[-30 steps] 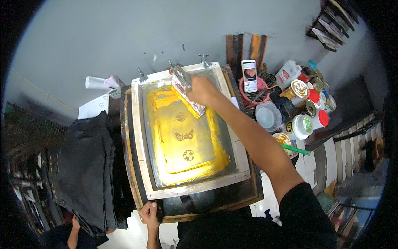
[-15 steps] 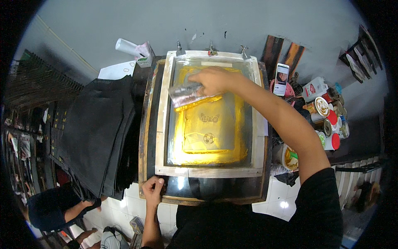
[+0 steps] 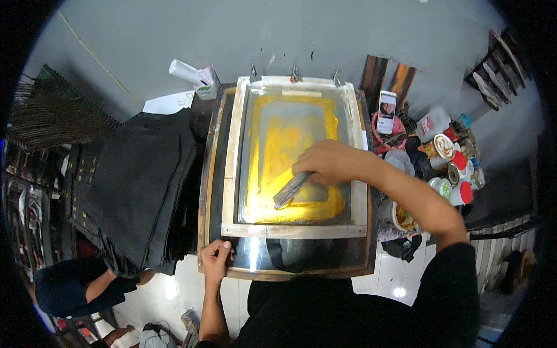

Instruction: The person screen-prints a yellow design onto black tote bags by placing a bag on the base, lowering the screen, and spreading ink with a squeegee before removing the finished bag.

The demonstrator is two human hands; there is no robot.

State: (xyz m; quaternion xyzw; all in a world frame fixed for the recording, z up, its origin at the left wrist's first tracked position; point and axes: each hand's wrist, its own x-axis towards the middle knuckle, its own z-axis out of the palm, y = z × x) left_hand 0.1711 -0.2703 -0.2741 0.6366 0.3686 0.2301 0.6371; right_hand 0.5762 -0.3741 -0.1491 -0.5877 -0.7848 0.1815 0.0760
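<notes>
A smooth grey wall (image 3: 348, 35) stands at twelve o'clock, glossy white tiled floor (image 3: 180, 284) at seven. On the shiny black board (image 3: 339, 249) lies a rectangular pale-wood screen frame (image 3: 232, 174), its mesh smeared with wet yellow ink (image 3: 333, 116). The right hand (image 3: 326, 162) grasps a tilted, slab-like grey squeegee (image 3: 291, 190) toward the mesh's six o'clock. The left hand (image 3: 216, 260), fingers curled, meets the board's edge at seven; whether it grips, I cannot tell. Matte black sheets (image 3: 133, 180) hang layered at nine.

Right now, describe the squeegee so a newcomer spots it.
Find the pale wooden frame on the dark board. On its yellow-smeared mesh, toward the near end, look at the right hand. The squeegee is the slanted grey bar gripped there, standing out against yellow ink.
</notes>
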